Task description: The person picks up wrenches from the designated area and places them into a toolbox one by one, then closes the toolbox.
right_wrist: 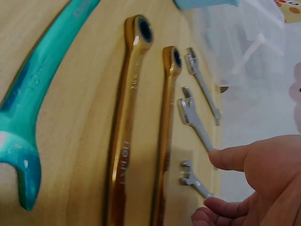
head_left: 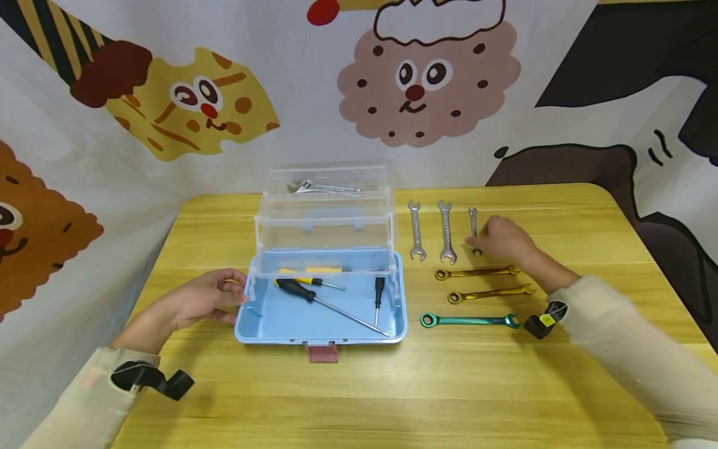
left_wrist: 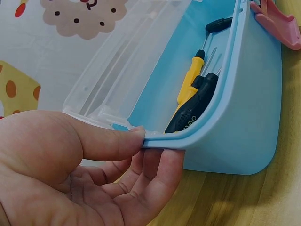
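Observation:
My left hand (head_left: 199, 298) pinches the left rim of a blue toolbox (head_left: 269, 340); in the left wrist view the thumb lies on top of the edge and fingers sit beneath. Over at the right, my right hand (head_left: 503, 241) is beside the smallest silver open-end wrench (head_left: 473, 219). The right wrist view has the thumb and fingers apart around that wrench (right_wrist: 196, 184), with a fingertip close to its far end; contact is unclear. Two more silver wrenches, one (head_left: 416, 231) and another (head_left: 446, 232), lie to its left.
Nearer the front lie two gold ratchet wrenches, one (head_left: 477, 272) behind the other (head_left: 490, 294), and a green one (head_left: 470, 320). Inside the box are a long black screwdriver (head_left: 297, 289) and several others. Its raised clear trays (head_left: 325, 237) hold an adjustable wrench (head_left: 331, 188). A printed curtain (head_left: 303, 112) hangs behind.

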Demonstrator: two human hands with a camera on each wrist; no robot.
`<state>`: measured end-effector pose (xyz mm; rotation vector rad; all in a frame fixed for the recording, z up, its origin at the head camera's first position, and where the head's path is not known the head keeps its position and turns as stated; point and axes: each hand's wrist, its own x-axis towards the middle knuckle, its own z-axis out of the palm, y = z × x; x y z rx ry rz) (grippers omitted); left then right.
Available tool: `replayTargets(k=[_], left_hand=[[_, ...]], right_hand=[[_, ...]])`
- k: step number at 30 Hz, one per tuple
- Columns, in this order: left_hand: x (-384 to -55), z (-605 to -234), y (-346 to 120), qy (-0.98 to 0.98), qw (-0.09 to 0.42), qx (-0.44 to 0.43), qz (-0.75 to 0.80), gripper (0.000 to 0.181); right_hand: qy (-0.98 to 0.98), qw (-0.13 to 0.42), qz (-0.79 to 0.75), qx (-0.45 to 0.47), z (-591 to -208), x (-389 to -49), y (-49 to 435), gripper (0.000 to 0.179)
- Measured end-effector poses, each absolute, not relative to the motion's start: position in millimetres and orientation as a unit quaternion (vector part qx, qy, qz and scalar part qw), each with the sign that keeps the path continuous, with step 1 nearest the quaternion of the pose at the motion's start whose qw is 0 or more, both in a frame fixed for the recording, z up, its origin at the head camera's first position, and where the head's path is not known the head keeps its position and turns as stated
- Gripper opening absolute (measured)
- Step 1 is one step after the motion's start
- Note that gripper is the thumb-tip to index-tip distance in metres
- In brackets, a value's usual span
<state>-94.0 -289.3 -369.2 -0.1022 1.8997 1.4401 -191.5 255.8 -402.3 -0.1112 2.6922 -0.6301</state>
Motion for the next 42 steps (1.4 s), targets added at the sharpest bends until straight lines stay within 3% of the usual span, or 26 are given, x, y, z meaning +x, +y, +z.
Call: replayTargets(k=[9, 18, 35, 42], left_hand=[[-95, -371, -290, 0.739, 0.370, -0.040, 0.562, 0.035], [-95, -371, -291, 0.738, 0.371, -0.040, 0.562, 0.035], [-94, -371, -292, 0.735, 0.372, -0.035, 0.566, 0.034], [-94, -372, -292, 0.735, 0.370, -0.038, 0.567, 0.035]], right_hand=[[0.970, 0.188, -0.153, -0.023, -411, -195, 255, 0.051], [0.963, 0.234, -0.123, -0.057, -402, -204, 258, 0.038], [0.921, 0.281, -0.264, -0.053, -402, -216, 282, 0.043], [0.890, 0.275, -0.363, -0.034, -397, -213, 293, 0.033]])
